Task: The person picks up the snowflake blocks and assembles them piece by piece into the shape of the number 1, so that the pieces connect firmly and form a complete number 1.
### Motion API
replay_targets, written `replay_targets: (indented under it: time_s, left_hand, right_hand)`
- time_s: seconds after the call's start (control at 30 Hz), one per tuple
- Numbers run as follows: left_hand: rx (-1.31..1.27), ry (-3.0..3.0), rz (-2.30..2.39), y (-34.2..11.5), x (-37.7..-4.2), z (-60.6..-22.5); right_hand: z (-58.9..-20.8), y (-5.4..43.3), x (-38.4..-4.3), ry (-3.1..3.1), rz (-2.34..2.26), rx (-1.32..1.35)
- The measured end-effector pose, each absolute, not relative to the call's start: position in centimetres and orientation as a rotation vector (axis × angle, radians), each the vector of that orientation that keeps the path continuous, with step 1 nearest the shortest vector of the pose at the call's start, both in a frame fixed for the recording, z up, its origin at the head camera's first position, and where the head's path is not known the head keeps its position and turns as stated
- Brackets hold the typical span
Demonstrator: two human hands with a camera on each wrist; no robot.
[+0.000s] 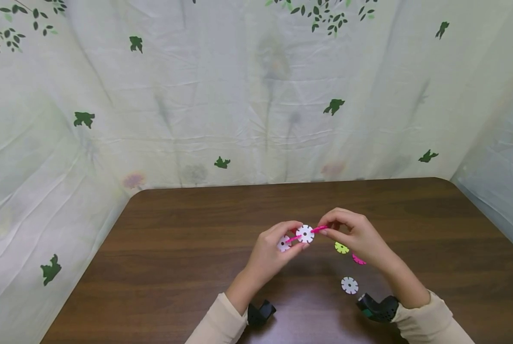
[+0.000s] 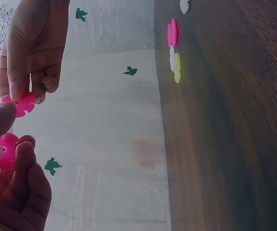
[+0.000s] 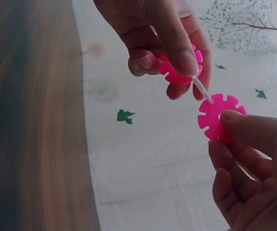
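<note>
disc chain [image 1: 300, 236] up in air over brown table [image 1: 161, 267], between two hands. four flat round plastic discs in row: white, pink, white, pink. little cuts all round edges, small hole in middle. pink ones turned edge-on to white ones in head view. left hand [image 1: 270, 246] pinches left part of chain, thumb one side, fingers other. right hand [image 1: 353, 234] pinches pink end disc [image 3: 215, 120]. on table: yellow disc [image 1: 342, 248], near it loose pink disc [image 1: 359, 259], part hidden by right arm. loose white disc [image 1: 349, 285] nearer person.
</note>
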State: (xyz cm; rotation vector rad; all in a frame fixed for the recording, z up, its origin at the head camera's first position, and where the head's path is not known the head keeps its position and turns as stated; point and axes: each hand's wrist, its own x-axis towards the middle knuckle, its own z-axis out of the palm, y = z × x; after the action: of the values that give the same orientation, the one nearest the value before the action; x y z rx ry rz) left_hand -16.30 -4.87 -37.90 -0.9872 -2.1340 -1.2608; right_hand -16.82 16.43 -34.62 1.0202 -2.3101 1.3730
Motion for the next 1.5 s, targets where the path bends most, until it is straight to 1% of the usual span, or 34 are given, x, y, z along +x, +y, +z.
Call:
replay_targets:
  time_s: [0.27,0.53,0.73,1.07,1.23,1.5]
  left_hand:
    - [-0.982,-2.202,-1.29,-4.8,-16.1,-37.8]
    - [-1.018,-2.276,-1.372,-4.9,-15.8,-37.5]
    - [-1.06,-2.303,-1.395,-4.9,-15.9,-37.7]
    - [-1.041,-2.289,-1.369,-5.2,-16.2,-37.6]
    - [-1.041,-2.261,-1.375,-5.2,-16.3,-37.7]
    - [-1.042,-2.21,-1.365,-5.1,-16.3,-38.0]
  right_hand:
    - [-32.4,15.4,-15.4,-2.281,1.387,1.029]
    - [-32.2,15.5,-15.2,-2.271,1.421,1.065]
    - [-32.6,15.6,-15.5,-2.249,1.442,1.106]
    - [-34.9,16.3,-16.7,-2.273,1.483,1.069]
    - [-34.9,16.3,-16.5,-2.297,1.493,1.033]
    - [-33.8,15.6,-15.5,-2.346,1.566,0.953]
